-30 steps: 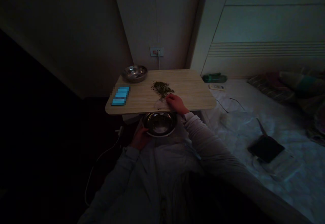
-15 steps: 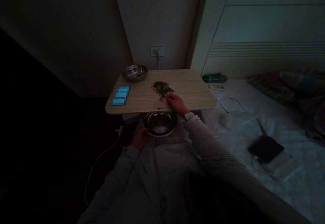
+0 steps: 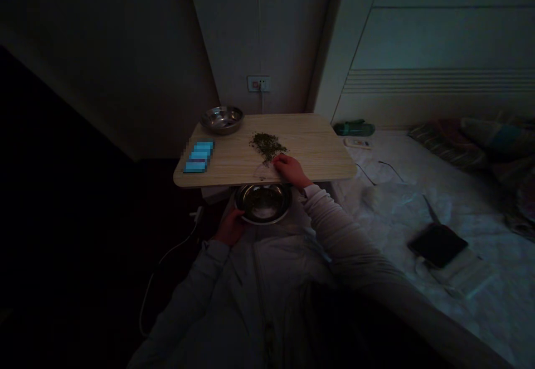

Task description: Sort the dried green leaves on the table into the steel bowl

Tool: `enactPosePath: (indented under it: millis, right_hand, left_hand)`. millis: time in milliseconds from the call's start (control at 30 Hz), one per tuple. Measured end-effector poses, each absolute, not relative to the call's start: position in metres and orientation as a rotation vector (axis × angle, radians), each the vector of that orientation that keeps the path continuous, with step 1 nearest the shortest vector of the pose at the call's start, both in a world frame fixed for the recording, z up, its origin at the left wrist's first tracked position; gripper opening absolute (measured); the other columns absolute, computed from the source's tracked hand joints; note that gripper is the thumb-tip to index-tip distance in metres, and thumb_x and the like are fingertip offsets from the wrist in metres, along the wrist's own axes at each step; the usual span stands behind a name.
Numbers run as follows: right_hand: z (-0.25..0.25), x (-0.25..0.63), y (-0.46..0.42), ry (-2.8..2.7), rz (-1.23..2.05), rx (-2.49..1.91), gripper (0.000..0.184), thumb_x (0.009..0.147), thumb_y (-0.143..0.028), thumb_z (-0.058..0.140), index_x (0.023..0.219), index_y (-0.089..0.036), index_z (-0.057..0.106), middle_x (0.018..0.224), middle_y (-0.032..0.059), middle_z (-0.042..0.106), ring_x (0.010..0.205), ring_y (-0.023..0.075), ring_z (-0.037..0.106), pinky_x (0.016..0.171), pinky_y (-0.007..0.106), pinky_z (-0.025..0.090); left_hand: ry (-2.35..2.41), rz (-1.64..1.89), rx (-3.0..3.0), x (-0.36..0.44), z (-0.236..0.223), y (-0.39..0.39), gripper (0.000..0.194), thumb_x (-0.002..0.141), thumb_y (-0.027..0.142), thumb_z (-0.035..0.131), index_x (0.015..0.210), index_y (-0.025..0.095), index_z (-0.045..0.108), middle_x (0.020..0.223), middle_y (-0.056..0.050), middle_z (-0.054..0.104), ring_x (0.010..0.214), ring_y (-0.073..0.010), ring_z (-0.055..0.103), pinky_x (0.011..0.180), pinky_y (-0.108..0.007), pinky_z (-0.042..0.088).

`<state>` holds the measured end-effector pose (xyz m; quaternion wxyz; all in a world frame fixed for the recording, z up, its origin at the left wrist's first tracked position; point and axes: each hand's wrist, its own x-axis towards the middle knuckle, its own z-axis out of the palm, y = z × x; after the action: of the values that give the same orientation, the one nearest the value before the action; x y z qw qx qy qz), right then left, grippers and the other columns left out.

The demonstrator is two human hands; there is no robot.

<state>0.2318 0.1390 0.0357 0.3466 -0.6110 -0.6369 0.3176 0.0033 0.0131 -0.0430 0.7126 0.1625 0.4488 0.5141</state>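
Note:
My left hand [image 3: 231,228] grips the left rim of a metal bowl [image 3: 264,213], which sits just under the near edge of the small wooden table [image 3: 317,135]. Over the tabletop, my right hand [image 3: 291,170] is closed beside a loose pile of small green bits [image 3: 267,145]. A thin, clear, rounded sheet [image 3: 266,171] lies under its fingertips, reaching toward the table edge. The fingers seem to pinch this sheet, though the dim light blurs the contact. A few dark specks rest on the sheet near the edge.
A second metal bowl [image 3: 222,120] stands at the table's back left, with a lit phone [image 3: 199,157] in front of it. On the bed at right lie a green bottle [image 3: 354,128], a remote [image 3: 358,144], glasses [image 3: 392,170] and a black flat object [image 3: 438,245]. A white cable [image 3: 157,268] hangs at left.
Hardly anything differs. Both hands keep their places, the left on the bowl and the right at the clear sheet by the green pile.

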Motion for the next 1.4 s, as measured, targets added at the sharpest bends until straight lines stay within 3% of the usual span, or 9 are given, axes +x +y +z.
enactPosePath:
  millis: [700, 867, 1067, 1400]
  right_hand:
    - [0.0342, 0.2337, 0.1397, -1.670, 0.869, -1.565, 0.021, 0.088, -0.034, 0.061, 0.090, -0.023, 0.080, 0.085, 0.0016, 0.077, 0.089, 0.0221, 0.069, 0.089, 0.034, 0.054]
    - [0.0364, 0.2339, 0.1388, -1.686, 0.842, -1.586, 0.022, 0.088, -0.032, 0.061, 0.093, -0.022, 0.081, 0.091, 0.0025, 0.079, 0.093, 0.0225, 0.070, 0.092, 0.035, 0.053]
    - [0.0382, 0.2348, 0.1382, -1.701, 0.845, -1.579, 0.021, 0.089, -0.032, 0.064, 0.093, -0.022, 0.082, 0.092, 0.0025, 0.080, 0.093, 0.0226, 0.070, 0.092, 0.035, 0.054]
    - [0.0326, 0.2356, 0.1411, -1.687, 0.857, -1.568, 0.021, 0.088, -0.036, 0.064, 0.091, -0.023, 0.081, 0.090, 0.0024, 0.079, 0.092, 0.0228, 0.069, 0.091, 0.035, 0.053]
  left_hand:
    - [1.019, 1.134, 0.357, 0.0017, -0.0457, 0.0142, 0.071, 0.070, 0.006, 0.077, 0.138, 0.027, 0.073, 0.125, -0.005, 0.083, 0.117, -0.0315, 0.077, 0.092, -0.042, 0.068]
    - [1.029, 1.119, 0.364, 0.0028, -0.0447, 0.0145, 0.066, 0.070, 0.007, 0.077, 0.134, 0.025, 0.073, 0.120, -0.005, 0.084, 0.114, -0.0296, 0.078, 0.091, -0.040, 0.068]
    - [1.029, 1.129, 0.376, 0.0032, -0.0445, 0.0141, 0.067, 0.070, 0.008, 0.077, 0.134, 0.024, 0.074, 0.123, -0.006, 0.083, 0.122, -0.0316, 0.075, 0.095, -0.042, 0.066]
    - [1.032, 1.115, 0.363, 0.0022, -0.0465, 0.0149, 0.066, 0.071, 0.008, 0.076, 0.135, 0.024, 0.074, 0.124, -0.007, 0.083, 0.116, -0.0319, 0.078, 0.094, -0.044, 0.068]
